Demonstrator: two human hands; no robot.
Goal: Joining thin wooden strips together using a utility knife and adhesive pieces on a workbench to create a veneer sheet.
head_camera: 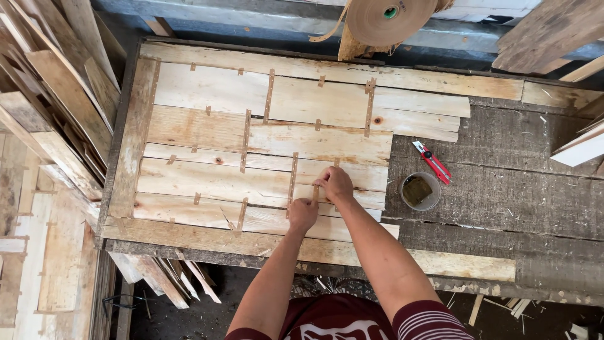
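Right hand (335, 184) and left hand (303, 213) pinch a short tape strip (315, 194), its long axis upright across the veneer seam (352, 192)

A rough grey workbench (503, 189) carries a patchwork of pale veneer sheets (214, 182) joined by short strips of brown tape (293, 176), filling its left and middle. On the bare right part lie a red utility knife (431, 162) and, just beside it, a small round tub (420, 191).
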